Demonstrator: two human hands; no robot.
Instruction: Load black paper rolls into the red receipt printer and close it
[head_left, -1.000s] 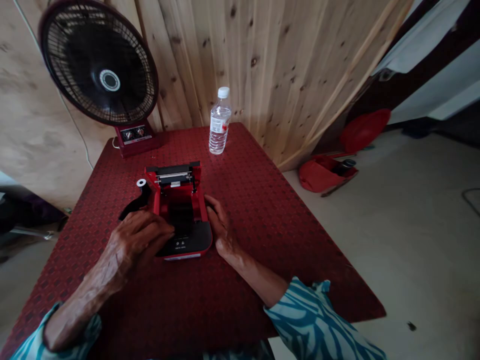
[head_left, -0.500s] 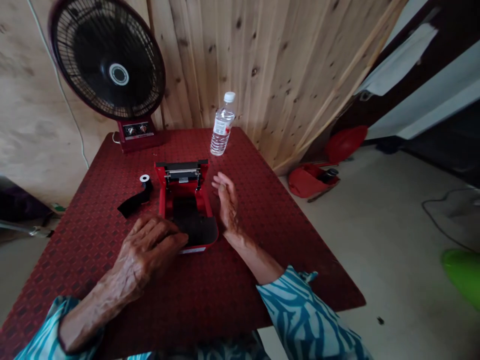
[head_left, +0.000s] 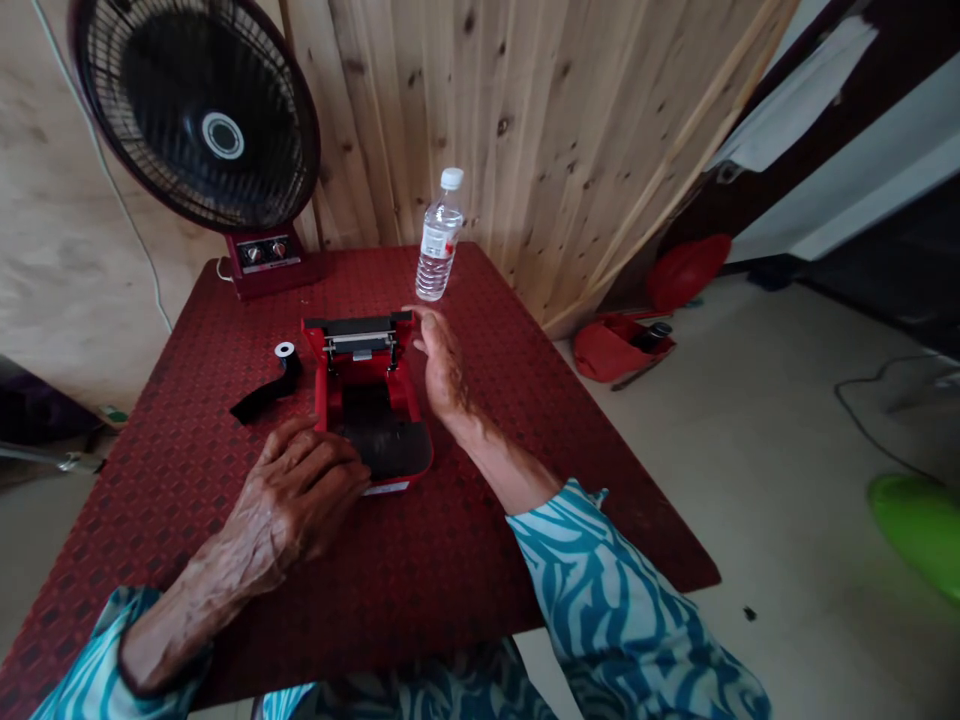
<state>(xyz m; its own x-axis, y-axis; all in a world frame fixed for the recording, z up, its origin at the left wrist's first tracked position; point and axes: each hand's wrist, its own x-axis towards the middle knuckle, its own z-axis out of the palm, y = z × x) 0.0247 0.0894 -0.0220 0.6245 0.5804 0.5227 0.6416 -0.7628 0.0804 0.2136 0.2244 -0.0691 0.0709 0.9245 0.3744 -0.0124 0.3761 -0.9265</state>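
Observation:
A small red and black label printer (head_left: 384, 455) sits on the table with its lid (head_left: 352, 328) raised. Inside the lid is a roller, and the compartment below it looks dark. My left hand (head_left: 307, 485) holds the front left corner of the body, fingers bent and the thumb near the black front panel. At the lid's top right corner is my right hand (head_left: 444, 370), its fingertips closed on the edge and partly hidden behind it. To the printer's left, a black ribbon roll (head_left: 288, 368) with a white core stands on end, its loose tail lying on the table.
A clear plastic bottle (head_left: 437, 250) with a white cap stands near the back edge of the red patterned table (head_left: 525, 430). A dark red fan (head_left: 266, 265) occupies the back left corner, against the wooden wall. On the floor to the right lies a red bag (head_left: 611, 350).
My right hand has left the printer's right side and moved up to the raised lid's corner. My left hand stays at the front left. The view has shifted slightly.

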